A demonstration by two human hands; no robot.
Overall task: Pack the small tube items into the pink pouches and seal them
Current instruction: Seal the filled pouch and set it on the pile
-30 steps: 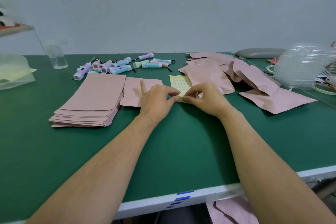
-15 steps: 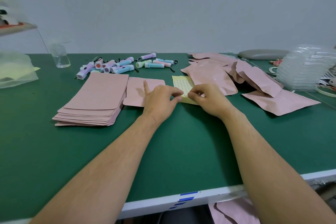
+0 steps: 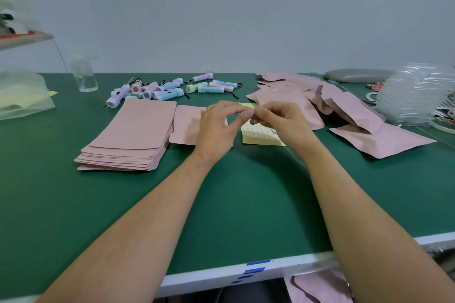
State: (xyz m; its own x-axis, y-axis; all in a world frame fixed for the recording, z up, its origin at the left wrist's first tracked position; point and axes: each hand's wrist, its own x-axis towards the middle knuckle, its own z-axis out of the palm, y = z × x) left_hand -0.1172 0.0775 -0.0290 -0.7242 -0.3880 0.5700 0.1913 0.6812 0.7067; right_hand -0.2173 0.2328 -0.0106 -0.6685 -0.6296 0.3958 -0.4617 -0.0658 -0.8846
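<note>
Left hand (image 3: 214, 128) and right hand (image 3: 283, 125) meet fingertip to fingertip, each grip narrow, above a yellow dotted sheet (image 3: 258, 134); whether they pinch anything, I cannot tell. Small pastel plastic tubes (image 3: 170, 88) lie on the green tabletop (image 3: 221, 204) behind stacked flat pink pouches (image 3: 130, 135).

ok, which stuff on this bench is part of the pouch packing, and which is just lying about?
In the job: small tubes, flat pouch stack, single pouch, bulging pouches, yellow dotted sheet, left hand, right hand.
Lying about: clear cup, clear tray stack, grey pad, plastic bag.
</note>
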